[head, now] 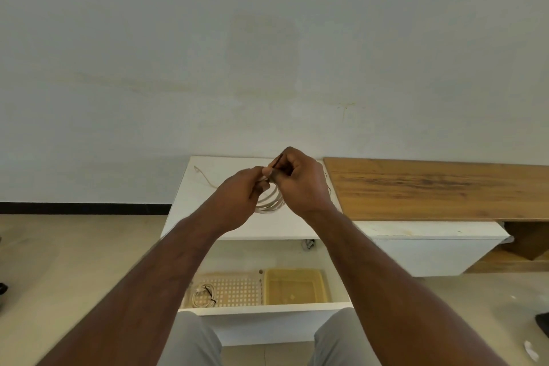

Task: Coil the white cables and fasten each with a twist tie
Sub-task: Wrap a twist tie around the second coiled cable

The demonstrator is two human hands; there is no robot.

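My left grip (242, 190) pinched the coiled white cable (270, 202) over the table (190, 217); my right grip (294, 178) held the twist tie (277, 161), needing tight turns

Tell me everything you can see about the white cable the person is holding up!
The white cable is wound into a round coil of several loops that looks like thin, smooth plastic cord. It hangs in the air above the white table top, touching nothing below. The left hand pinches the top of the loops, and the right hand holds a dark twist tie against them there. Its ends are hidden.
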